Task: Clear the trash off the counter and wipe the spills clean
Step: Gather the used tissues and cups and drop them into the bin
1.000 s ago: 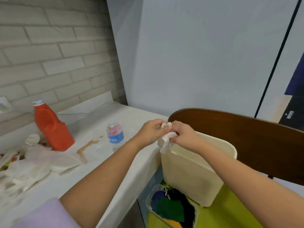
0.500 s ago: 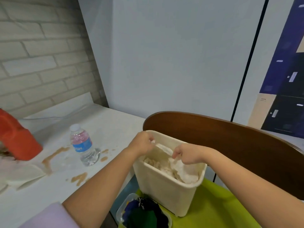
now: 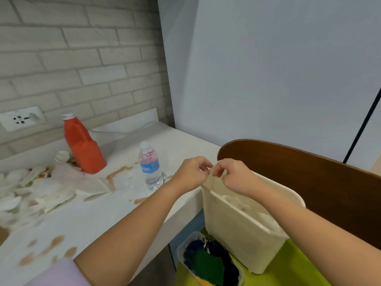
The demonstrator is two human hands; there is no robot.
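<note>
Hands (image 3: 212, 174) curled fingertip to fingertip above cream bin (image 3: 243, 230), beside stained counter (image 3: 99, 215)

Both hands, left hand (image 3: 190, 172) and right hand (image 3: 233, 174), are hovering with curled fingers, fingertips nearly meeting, above the cream plastic trash bin (image 3: 237, 230). Crumpled white tissues (image 3: 41, 188) and brown spills (image 3: 117, 174) are lying on the white counter (image 3: 92, 219) near a clear plastic water bottle (image 3: 150, 166).

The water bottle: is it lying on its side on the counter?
No, the water bottle stands upright on the counter, cap on top.
</note>
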